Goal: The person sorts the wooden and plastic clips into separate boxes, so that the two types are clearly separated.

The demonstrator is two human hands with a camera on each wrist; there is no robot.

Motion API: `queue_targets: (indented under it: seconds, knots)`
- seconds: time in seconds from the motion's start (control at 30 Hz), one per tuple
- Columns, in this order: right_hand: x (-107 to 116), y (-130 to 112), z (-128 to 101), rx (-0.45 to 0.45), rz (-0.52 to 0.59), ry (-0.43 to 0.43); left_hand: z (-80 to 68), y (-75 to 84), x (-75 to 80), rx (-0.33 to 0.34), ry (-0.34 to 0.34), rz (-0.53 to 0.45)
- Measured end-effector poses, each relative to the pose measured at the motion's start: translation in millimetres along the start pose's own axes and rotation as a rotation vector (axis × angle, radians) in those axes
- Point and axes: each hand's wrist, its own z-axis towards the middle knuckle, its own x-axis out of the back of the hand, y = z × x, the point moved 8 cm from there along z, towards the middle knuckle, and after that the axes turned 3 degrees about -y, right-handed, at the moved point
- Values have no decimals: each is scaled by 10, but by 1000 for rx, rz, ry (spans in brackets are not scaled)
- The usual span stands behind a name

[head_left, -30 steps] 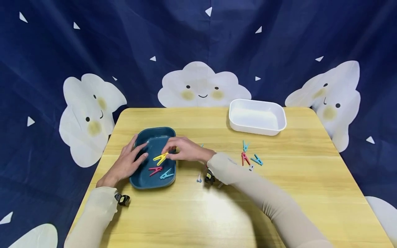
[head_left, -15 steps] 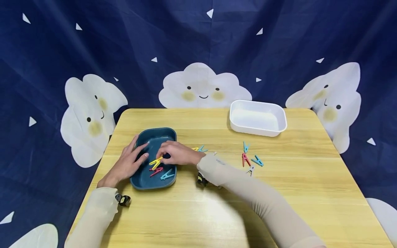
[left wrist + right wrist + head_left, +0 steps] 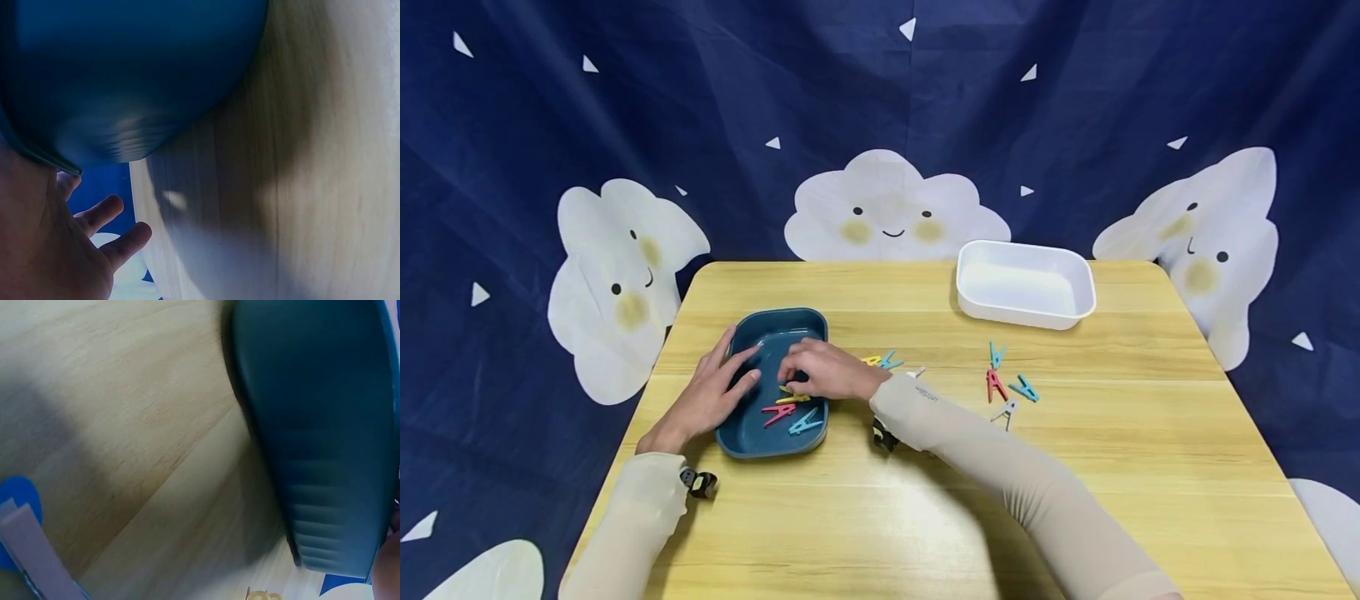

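My right hand (image 3: 829,370) hangs over the right side of a dark blue-green tub (image 3: 778,312), its fingers loosely bent and apparently holding nothing. Just beneath its fingertips a yellow clothespin (image 3: 792,397) lies in the tub, partly hidden. A red clothespin (image 3: 778,413) and a light blue clothespin (image 3: 805,422) lie nearer the front of the tub. My left hand (image 3: 700,404) rests on the tub's left rim with fingers spread, thumb and index finger reaching inside. The left wrist view shows the tub's outer wall (image 3: 137,75) beside spread fingers (image 3: 128,244).
A white tub (image 3: 1022,287) stands at the back right of the wooden table (image 3: 1150,433). Red (image 3: 995,385), blue (image 3: 1024,388) and grey (image 3: 1006,413) clothespins are scattered in front of it. Near my right wrist lie a blue clothespin (image 3: 890,360) and a yellow one (image 3: 872,361).
The right hand moved left and lower into the tub with the yellow clothespin, which now lies turned among the others, apparently let go. The left hand stays on the rim.
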Motion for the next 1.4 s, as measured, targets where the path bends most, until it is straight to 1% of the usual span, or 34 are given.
queue_targets:
  seconds: [0.07, 0.2, 0.3, 0.4, 0.5, 0.63, 0.73, 0.83, 1.07, 1.27, 1.4]
  knots:
    - [13, -2, -10, 9, 30, 6, -3, -8, -1, 2, -1, 1]
    - [79, -12, -76, 35, 147, 23, -10, -40, -12, 29, -29, 21]
    - [152, -7, -162, 55, 242, 55, -14, -57, -15, 52, -45, 34]
    - [214, 23, -267, 64, 318, 91, -20, -57, -11, 60, -48, 35]
    - [249, 81, -383, 57, 382, 115, -22, -57, -10, 60, -47, 32]
    - [273, 186, -558, 23, 454, 131, -16, -68, -22, 55, -46, 25]
    - [302, 282, -720, -7, 471, 153, -7, -60, -22, 48, -41, 22]
    - [348, 407, -911, -38, 458, 182, 0, -28, -15, 36, -33, 21]
    - [447, 733, -1436, -112, 475, 248, 13, -25, -20, 35, -33, 20]
    - [533, 897, -1863, -141, 449, 315, 24, -41, -26, 37, -38, 16]
    - [565, 978, -2106, -157, 457, 356, 30, -37, -32, 38, -44, 17]
